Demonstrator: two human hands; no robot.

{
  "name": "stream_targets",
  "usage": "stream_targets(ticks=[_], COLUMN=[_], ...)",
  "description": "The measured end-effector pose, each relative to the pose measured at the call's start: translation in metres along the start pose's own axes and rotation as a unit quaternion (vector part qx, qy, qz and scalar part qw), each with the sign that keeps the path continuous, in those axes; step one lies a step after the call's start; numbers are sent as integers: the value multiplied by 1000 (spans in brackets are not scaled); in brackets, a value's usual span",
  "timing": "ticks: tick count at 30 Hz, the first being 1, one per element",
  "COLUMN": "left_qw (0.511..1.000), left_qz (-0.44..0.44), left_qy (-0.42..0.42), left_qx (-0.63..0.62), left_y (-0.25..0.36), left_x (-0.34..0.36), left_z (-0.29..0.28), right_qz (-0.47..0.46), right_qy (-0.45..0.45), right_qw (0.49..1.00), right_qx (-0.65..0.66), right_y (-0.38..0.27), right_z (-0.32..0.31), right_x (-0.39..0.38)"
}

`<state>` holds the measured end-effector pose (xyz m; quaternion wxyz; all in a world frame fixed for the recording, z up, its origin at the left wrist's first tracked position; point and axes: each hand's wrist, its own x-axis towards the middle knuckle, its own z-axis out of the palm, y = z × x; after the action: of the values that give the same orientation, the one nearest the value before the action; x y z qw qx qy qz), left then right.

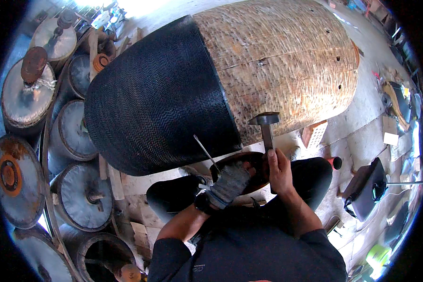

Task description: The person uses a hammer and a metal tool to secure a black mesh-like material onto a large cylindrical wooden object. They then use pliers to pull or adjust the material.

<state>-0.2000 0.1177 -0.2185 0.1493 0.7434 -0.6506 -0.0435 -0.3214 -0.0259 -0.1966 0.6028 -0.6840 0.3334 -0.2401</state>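
Observation:
My right hand (280, 175), bare, is closed round the handle of a hammer (264, 119). Its metal head stands up in front of the big barrel-shaped body (286, 66). On my left hand (232, 182) is a grey knit glove. From its closed fingers a thin metal rod (204, 149) slants up and to the left; its gripped end is hidden. Between my knees, partly behind the glove, lies a dark brown round dish-like thing (256, 185). The barrel's right part is rough, chipped tan wood with small square holes. Ridged black material (160, 98) wraps its left part.
Drums with pale heads (87, 197) and rusty round plates (9, 175) stand along the left. A perforated brick (314, 134) sits by the barrel's underside. At right are a black case (364, 190), a red-and-black cylinder (335, 163) and a green container (378, 256).

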Motion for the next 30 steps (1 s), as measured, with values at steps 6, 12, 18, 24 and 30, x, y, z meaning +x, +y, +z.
stream_targets(ticks=[6, 12, 18, 24, 30], left_qw=[976, 920, 928, 935, 930], left_qz=[-37, -55, -80, -114, -148], left_qy=[216, 387, 364, 334, 337], left_qx=[6, -8, -7, -43, 7], left_y=[-17, -49, -55, -49, -43], left_x=[52, 96, 100, 103, 113], left_z=[-78, -118, -115, -124, -122], right_qz=[55, 29, -42, -90, -131], right_qy=[-18, -9, -16, -3, 8], right_qw=[998, 998, 999, 993, 978], right_qx=[3, 52, -14, -79, -161], right_y=[1, -12, -37, -41, -56], right_z=[-3, 4, 6, 9, 8], right_x=[2, 8, 16, 25, 31])
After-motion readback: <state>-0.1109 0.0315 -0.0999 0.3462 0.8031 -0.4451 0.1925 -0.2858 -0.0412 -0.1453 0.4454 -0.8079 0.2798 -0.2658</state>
